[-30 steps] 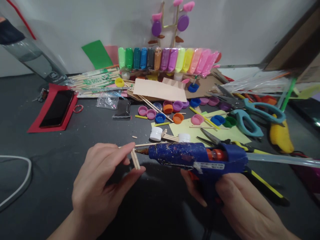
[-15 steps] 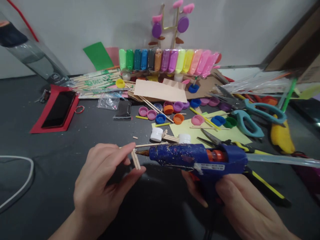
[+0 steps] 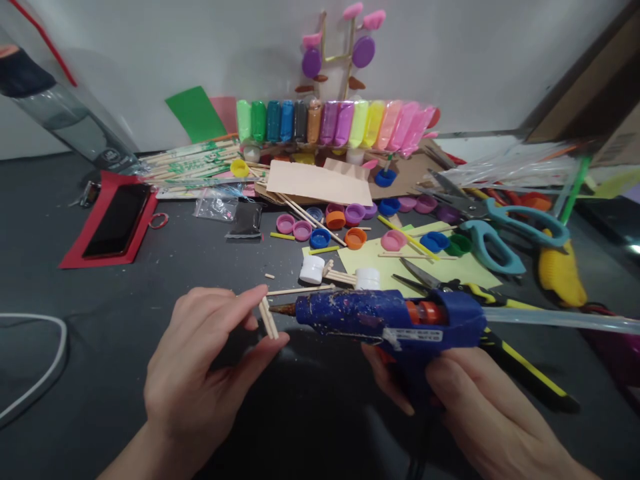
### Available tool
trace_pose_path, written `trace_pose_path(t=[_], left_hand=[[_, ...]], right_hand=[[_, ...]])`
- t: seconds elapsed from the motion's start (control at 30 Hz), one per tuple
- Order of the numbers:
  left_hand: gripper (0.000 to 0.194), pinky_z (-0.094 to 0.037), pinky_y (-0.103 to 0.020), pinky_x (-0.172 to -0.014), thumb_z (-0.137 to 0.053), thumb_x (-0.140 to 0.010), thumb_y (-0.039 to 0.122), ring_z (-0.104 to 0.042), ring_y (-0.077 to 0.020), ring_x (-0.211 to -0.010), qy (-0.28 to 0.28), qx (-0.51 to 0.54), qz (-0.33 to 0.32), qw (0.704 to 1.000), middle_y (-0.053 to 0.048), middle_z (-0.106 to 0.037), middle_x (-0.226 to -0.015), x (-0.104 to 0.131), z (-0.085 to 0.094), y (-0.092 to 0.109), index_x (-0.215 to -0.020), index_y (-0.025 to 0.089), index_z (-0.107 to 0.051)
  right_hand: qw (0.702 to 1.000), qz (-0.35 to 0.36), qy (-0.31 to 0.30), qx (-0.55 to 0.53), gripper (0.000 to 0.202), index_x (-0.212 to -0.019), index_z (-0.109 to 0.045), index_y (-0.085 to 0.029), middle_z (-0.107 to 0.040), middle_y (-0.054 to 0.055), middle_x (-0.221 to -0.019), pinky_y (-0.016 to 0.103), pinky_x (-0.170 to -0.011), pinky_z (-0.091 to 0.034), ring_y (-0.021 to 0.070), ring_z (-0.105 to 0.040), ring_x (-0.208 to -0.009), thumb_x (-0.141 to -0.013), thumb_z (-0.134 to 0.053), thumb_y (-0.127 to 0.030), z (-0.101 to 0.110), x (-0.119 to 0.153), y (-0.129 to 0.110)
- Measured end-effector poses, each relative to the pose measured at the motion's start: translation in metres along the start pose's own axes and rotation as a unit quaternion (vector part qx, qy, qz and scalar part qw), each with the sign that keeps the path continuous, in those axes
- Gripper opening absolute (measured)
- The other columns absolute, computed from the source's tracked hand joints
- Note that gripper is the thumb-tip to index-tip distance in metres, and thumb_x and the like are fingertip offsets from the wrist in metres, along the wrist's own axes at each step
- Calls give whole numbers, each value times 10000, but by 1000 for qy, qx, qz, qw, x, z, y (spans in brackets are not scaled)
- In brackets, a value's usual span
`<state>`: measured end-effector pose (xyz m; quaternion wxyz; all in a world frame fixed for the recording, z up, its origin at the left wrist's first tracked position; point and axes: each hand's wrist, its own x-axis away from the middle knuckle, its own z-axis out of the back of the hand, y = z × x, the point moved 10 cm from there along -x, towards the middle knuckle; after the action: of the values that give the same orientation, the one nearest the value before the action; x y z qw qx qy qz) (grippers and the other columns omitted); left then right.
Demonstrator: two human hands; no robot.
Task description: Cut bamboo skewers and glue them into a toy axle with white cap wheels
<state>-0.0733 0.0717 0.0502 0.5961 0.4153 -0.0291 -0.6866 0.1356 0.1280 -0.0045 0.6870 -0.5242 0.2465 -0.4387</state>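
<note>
Between the thumb and fingertips of my left hand [image 3: 205, 373] is a small bundle of short wooden sticks [image 3: 269, 319], held tilted above the dark table. My right hand [image 3: 480, 393] grips a blue hot glue gun [image 3: 370, 317] by its handle, with a clear glue stick [image 3: 555, 320] running out of its back. The gun's brown nozzle points left and meets, or nearly meets, the sticks. Just beyond the gun lie white bottle caps [image 3: 313, 270] joined with short sticks [image 3: 343, 275]. A long thin stick [image 3: 300, 290] lies behind my left fingertips.
Coloured bottle caps [image 3: 355, 238] are scattered mid-table. Teal-handled scissors [image 3: 493, 247] and yellow-black pliers [image 3: 525, 377] lie right. A phone [image 3: 117, 220] rests on red sheet at left, near a water bottle [image 3: 75, 113]. Coloured clay packs [image 3: 330, 122] line the back. A white cable [image 3: 63, 347] curves at left.
The glue gun has shifted very slightly left, along with the sticks in my left hand. Both grips stay the same, and the nozzle is still at the sticks.
</note>
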Motion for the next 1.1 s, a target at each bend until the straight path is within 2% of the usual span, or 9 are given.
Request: trace_pose_path(t=[0.23,0.53,0.7,0.83,1.1], left_hand=[[539,-488,-359,-775,-738,-808,80,-591,-183,-840,-6,-10,0,1000,12,-621,-824,0,0,0,-1290,274,-592],[486,-482,-340,-772,-752,-798,80,-585,-172,-832,-4,-9,-9,1000,3,-613,-824,0,0,-2,-1249,195,-616],[473,-477,-337,-761,-753,-800,87,-583,-170,-827,-4,-14,-13,1000,4,-607,-820,-1,1,-1,-1242,191,-619],[462,-473,-330,-759,-754,-805,91,-578,-161,-821,-3,-11,-12,1000,9,-601,-820,0,1,-2,-1236,190,-620],[493,-475,-360,-769,-756,-803,98,-585,-181,-840,1,2,-1,1000,3,-607,-833,0,0,-5,-1263,217,-623]], right_hand=[[1000,-8,11,1,474,-758,-700,-248,-703,28,-701,237,-550,-519,172,-626,-601,-979,-415,-555,2,1,0],[1000,-9,5,-20,461,-796,-706,-275,-704,21,-680,245,-507,-531,179,-623,-561,-958,-423,-601,0,-1,2],[1000,-8,20,-18,401,-823,-716,-297,-717,9,-696,229,-509,-546,174,-644,-576,-957,-455,-571,2,0,4],[1000,7,7,22,425,-769,-704,-282,-728,19,-722,234,-520,-542,181,-661,-609,-978,-431,-531,1,3,5],[1000,-3,15,2,408,-810,-714,-301,-707,2,-675,216,-480,-542,166,-635,-543,-956,-448,-573,3,0,1]])
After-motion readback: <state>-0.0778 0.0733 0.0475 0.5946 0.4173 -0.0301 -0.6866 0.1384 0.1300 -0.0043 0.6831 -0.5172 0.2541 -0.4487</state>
